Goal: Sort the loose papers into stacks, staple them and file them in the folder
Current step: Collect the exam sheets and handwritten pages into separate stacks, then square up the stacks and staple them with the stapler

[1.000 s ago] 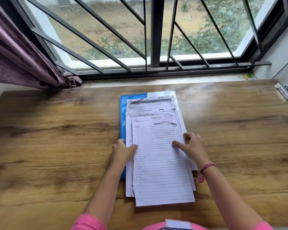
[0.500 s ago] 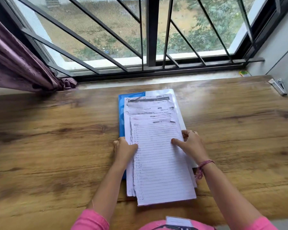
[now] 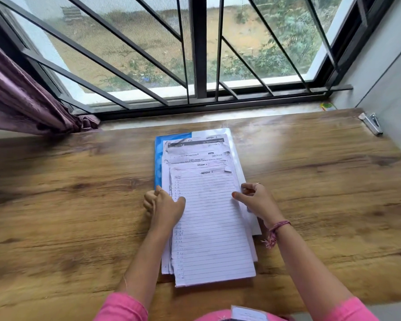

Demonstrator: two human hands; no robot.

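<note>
Head view: the left hand (image 3: 163, 205) grips the left edge of the paper stack (image 3: 208, 216), thumb on the top lined sheet, fingers curled at the edge. The right hand (image 3: 256, 200) pinches the right edge likewise. The stack lies at frame centre on a blue folder (image 3: 159, 156) on the wooden table (image 3: 67, 205). A stapler (image 3: 370, 123) lies at upper right, well apart.
</note>
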